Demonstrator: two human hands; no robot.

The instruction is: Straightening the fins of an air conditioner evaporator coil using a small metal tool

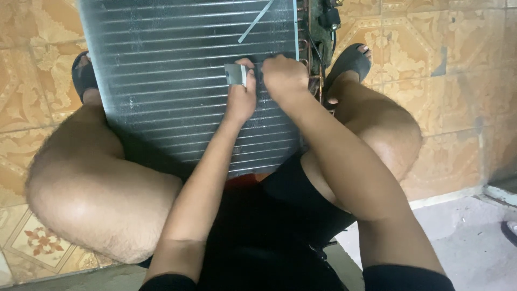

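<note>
While the person crouches low, the head camera looks straight down at a big grey metal panel made of many thin fins and long straight lines [177, 81]. The panel lies on the floor between the two bare knees, and its near edge sits close to the black shorts [269, 231].

The left hand [240, 97] rests on the panel, a little right of its middle. Its fingers are curled tight around a small flat grey metal piece [235, 74], which pokes out at the top of the fist and touches the fins. The right hand [284, 75] sits just beside the left one, nearer the right edge of the panel. It is closed in a loose fist pressed down on the fins. Something small may be hidden in it, but I cannot tell from here. The two hands almost touch.

Up near the far edge of the panel, a thin pale strip [256, 21] lies slanted across the fins, well apart from the hands. Along the right edge of the panel run bent copper-coloured tubes [305, 48], and past them is a dark green part with black wires [326, 24].

Two feet in black sandals stand on the floor, one left of the panel [82, 73] and one right of it [350, 60]. Under it all is an orange and tan patterned tile floor [431, 64]. Far right of the panel, the tiles stop at a grey concrete step [463, 237].
</note>
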